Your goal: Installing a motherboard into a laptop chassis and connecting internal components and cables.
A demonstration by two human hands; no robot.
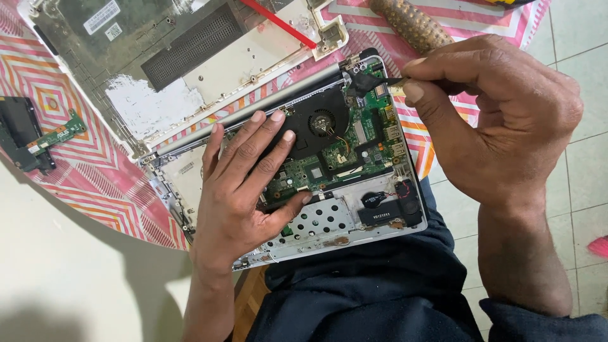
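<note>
- Right now the left hand is lying flat on an opened laptop, palm down, fingers stretched out and slightly apart, clamped on nothing.
- Its fingertips are resting at the edge of the round black fan, and the thumb is pressing against the green circuit board just above a perforated metal plate.
- The right hand is hovering beyond the laptop's far right corner, thumb and forefinger pinched together on a thin dark tool — the other fingers are curling loosely behind.
- The tool's tip is reaching toward a black part by the hinge corner, just past the pinching fingertips; whether tip and part are touching, I cannot tell.
- Under the right hand's wrist side, a black speaker and a round coin battery are sitting in the laptop's near corner.
- Beyond the left fingertips, the removed white bottom cover is lying inner side up, with a red strip running across it.
- Far to the left of the left hand, a small green board is lying on a pink patterned cloth.
- Just above the right hand's knuckles, a brown knobbly handle is resting on the cloth — well apart from the laptop.
- The laptop's near edge is resting over dark trousers.
</note>
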